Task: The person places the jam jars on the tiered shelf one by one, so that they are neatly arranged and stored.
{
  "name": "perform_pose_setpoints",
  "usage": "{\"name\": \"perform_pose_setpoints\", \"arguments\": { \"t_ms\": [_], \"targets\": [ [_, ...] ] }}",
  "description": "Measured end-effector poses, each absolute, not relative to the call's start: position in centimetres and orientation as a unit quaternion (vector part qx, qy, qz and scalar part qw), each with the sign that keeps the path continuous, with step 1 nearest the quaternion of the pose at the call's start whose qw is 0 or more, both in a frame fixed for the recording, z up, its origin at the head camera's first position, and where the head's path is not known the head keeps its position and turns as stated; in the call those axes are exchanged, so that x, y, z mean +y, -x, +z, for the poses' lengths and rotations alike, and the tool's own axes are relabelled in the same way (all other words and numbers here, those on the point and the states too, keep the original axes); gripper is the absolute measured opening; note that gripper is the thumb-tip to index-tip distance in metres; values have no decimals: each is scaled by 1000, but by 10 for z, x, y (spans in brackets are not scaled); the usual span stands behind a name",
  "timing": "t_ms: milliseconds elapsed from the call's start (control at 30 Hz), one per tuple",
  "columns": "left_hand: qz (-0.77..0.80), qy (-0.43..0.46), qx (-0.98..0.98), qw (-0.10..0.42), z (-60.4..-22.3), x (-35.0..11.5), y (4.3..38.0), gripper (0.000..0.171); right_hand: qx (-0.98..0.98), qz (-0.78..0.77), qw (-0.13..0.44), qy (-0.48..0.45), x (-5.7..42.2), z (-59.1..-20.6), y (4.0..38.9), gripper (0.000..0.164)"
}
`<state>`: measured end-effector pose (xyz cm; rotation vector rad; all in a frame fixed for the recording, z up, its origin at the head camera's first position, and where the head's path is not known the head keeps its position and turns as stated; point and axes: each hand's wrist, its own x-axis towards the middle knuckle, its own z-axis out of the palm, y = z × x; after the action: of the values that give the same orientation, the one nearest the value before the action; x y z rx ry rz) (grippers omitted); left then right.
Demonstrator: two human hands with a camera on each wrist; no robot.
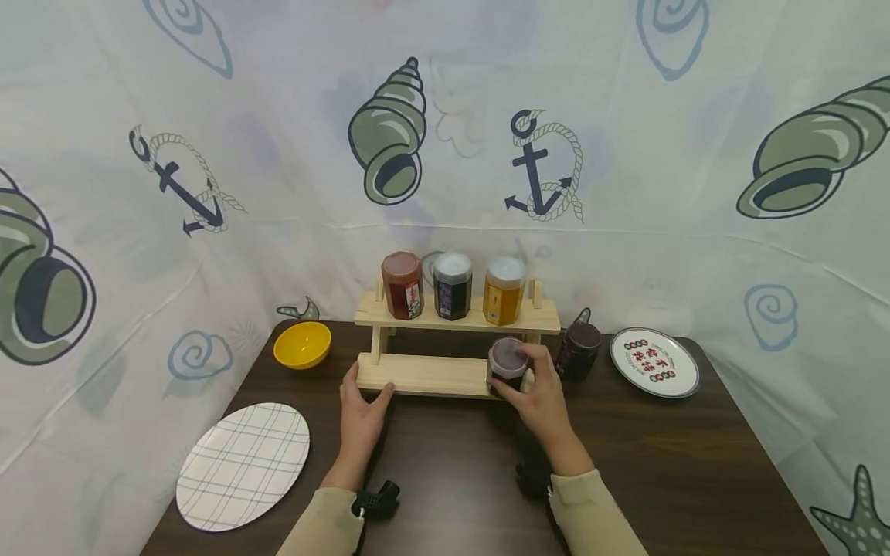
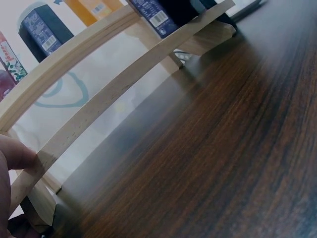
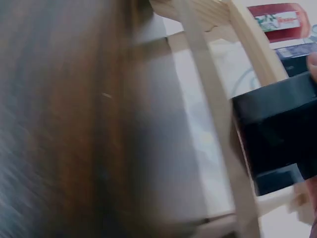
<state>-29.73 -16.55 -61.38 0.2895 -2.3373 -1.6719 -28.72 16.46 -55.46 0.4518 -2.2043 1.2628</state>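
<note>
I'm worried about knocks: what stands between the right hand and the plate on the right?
A dark jar stands there on the table, as the head view shows.

You are facing red characters [image 1: 650,361] on the white plate [image 1: 677,374] and barcoded labels [image 2: 153,15] on the jars [image 1: 453,287], all showing too small or blurred to read.

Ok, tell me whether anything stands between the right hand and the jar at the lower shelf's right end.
Nothing visible does: the right hand grips the jar directly. No other object shows between the jar and the lower shelf, though I can't tell whether it fully rests there.
</note>
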Motion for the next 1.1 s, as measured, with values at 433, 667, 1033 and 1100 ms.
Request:
{"name": "perform_pose_setpoints", "arguments": {
  "t_ms": [433, 667, 1033, 1100],
  "targets": [
    [-571, -101, -806, 122, -611, -166, 296, 94, -771, 587, 207, -132, 158, -566, 291, 83],
    [-574, -104, -804, 117, -609, -166, 293, 93, -766, 606, 155, -147, 148, -570, 296, 94],
    [-577, -104, -801, 123, -609, -165, 293, 92, -781, 582, 111, -198, 108, -570, 311, 99],
    [-574, -104, -802, 126, -610, -164, 294, 92, -787, 575, 101, -201, 102, -567, 314, 100]
  ]
}}
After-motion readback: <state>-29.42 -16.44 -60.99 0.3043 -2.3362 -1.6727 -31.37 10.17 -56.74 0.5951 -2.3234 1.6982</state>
